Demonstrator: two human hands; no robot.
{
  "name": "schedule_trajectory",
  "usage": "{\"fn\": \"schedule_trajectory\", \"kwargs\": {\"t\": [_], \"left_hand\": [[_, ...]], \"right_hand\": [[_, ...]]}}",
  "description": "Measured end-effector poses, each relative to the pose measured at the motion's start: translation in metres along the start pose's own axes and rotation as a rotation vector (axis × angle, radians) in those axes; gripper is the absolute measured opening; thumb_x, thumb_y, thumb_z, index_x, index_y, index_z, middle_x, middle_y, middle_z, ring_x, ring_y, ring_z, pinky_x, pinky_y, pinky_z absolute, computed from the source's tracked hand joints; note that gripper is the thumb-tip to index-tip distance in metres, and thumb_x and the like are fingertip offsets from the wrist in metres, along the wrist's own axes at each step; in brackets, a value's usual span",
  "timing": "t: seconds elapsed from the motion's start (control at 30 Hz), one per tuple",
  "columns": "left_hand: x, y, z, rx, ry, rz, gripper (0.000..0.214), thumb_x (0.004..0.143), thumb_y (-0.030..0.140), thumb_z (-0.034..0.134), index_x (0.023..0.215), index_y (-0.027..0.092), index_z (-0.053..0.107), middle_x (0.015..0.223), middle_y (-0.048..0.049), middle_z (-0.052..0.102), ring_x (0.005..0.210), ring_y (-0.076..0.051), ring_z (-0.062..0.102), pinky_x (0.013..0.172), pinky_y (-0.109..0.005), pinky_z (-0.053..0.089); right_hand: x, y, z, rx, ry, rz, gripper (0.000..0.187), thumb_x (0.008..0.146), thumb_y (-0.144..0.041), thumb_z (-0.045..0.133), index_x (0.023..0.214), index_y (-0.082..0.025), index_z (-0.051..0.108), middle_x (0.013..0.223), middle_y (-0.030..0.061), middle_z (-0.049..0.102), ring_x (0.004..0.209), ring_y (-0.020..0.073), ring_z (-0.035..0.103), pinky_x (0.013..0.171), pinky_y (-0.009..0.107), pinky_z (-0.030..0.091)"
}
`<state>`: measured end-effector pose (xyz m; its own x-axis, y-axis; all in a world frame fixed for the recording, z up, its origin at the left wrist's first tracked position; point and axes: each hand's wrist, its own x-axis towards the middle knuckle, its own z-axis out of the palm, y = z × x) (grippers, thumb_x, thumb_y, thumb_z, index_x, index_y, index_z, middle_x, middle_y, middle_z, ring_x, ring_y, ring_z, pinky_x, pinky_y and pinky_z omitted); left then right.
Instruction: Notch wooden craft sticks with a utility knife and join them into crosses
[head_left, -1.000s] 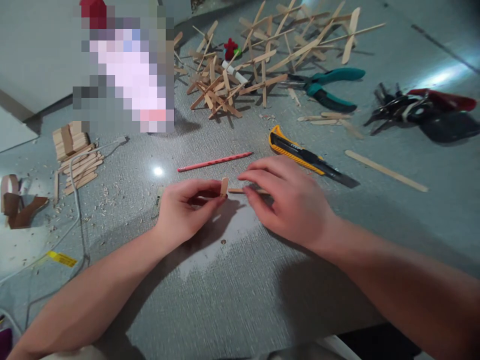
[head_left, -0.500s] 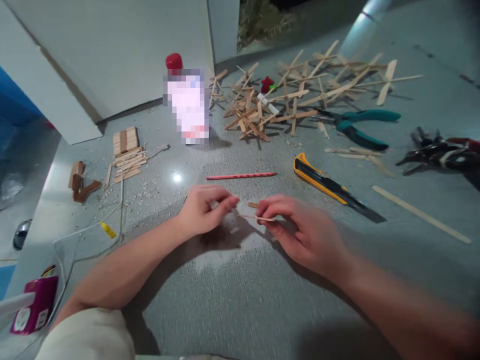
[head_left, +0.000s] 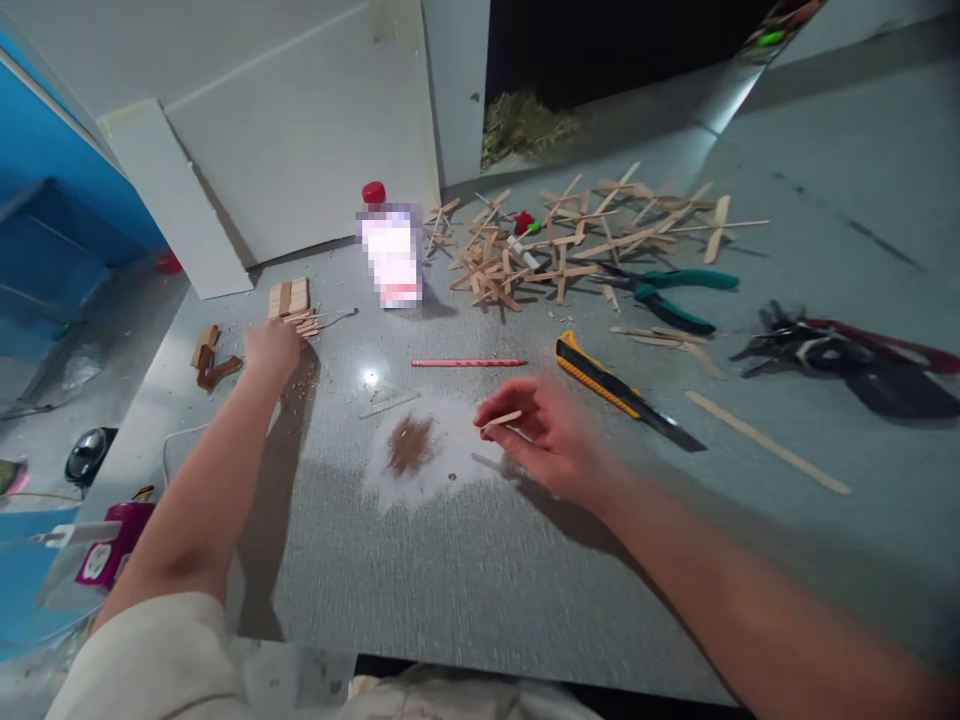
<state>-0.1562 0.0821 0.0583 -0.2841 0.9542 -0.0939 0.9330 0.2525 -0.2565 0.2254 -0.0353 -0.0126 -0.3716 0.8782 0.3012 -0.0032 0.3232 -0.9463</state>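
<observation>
The right hand [head_left: 551,440] pinched a little wooden stick [head_left: 501,422] in its fingertips, with the yellow cutter [head_left: 600,377] at two o'clock from that hand and a patch of brown dust [head_left: 410,445] at nine. The left hand [head_left: 274,350] was far off, between nine and ten o'clock from the right hand, by the loose sticks [head_left: 308,323], and I could not tell if it held any. It seemed best to pinch softly, so nothing thin snapped, and touch the loose sticks gently.

Workshop, seemingly — pliers [head_left: 690,280], utility knife [head_left: 600,378], craft sticks [head_left: 298,297].
</observation>
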Motion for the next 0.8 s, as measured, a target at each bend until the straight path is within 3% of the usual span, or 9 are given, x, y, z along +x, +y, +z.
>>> {"fn": "schedule_trajectory", "kwargs": {"t": [0.23,0.4,0.53,0.6,0.7,0.8], "left_hand": [[-0.003,0.001,0.011,-0.068,0.132,0.027,0.019,0.098,0.014,0.049,0.099,0.005,0.066,0.116,-0.0167,0.063,0.108,-0.028,0.059,0.096,-0.042,0.047],[-0.011,0.009,-0.006,-0.229,0.251,0.113,0.015,0.095,0.015,0.049,0.090,0.010,0.063,0.114,-0.0156,0.063,0.108,-0.028,0.055,0.096,-0.042,0.043],[-0.043,0.037,-0.023,-0.453,0.347,0.242,0.015,0.097,0.022,0.046,0.093,0.015,0.059,0.123,-0.0174,0.058,0.108,-0.028,0.056,0.093,-0.042,0.043],[-0.072,0.058,-0.027,-0.597,0.315,0.361,0.013,0.097,0.022,0.046,0.092,0.017,0.057,0.111,-0.0131,0.061,0.100,-0.023,0.058,0.089,-0.037,0.045],[-0.122,0.095,-0.023,-0.816,0.102,0.563,0.016,0.100,0.026,0.041,0.097,0.019,0.056,0.081,-0.0031,0.062,0.071,-0.015,0.057,0.070,-0.028,0.046],[-0.162,0.129,-0.014,-1.009,-0.081,0.679,0.019,0.101,0.031,0.037,0.099,0.020,0.053,0.081,-0.0013,0.061,0.069,-0.012,0.056,0.064,-0.024,0.046]], "right_hand": [[0.005,-0.013,-0.009,0.200,-0.063,0.023,0.025,0.094,-0.036,0.068,0.106,-0.027,0.048,0.096,0.0036,0.073,0.088,0.0169,0.073,0.080,0.035,0.063],[0.004,-0.017,-0.011,0.270,-0.104,0.044,0.025,0.094,-0.033,0.070,0.108,-0.028,0.050,0.099,0.0023,0.075,0.091,0.0159,0.073,0.081,0.033,0.061],[0.004,-0.020,-0.012,0.303,-0.125,0.046,0.023,0.095,-0.032,0.069,0.109,-0.028,0.050,0.099,0.0016,0.075,0.091,0.0154,0.073,0.082,0.034,0.061],[0.004,-0.021,-0.013,0.314,-0.131,0.046,0.023,0.095,-0.032,0.068,0.109,-0.028,0.050,0.099,0.0017,0.075,0.090,0.0152,0.073,0.082,0.034,0.061],[0.004,-0.021,-0.013,0.323,-0.125,0.049,0.025,0.095,-0.032,0.069,0.110,-0.027,0.050,0.099,0.0028,0.074,0.088,0.0152,0.073,0.080,0.033,0.062],[0.004,-0.022,-0.014,0.313,-0.120,0.053,0.027,0.095,-0.035,0.069,0.111,-0.027,0.049,0.095,0.0025,0.073,0.080,0.0149,0.072,0.074,0.032,0.062]]}}
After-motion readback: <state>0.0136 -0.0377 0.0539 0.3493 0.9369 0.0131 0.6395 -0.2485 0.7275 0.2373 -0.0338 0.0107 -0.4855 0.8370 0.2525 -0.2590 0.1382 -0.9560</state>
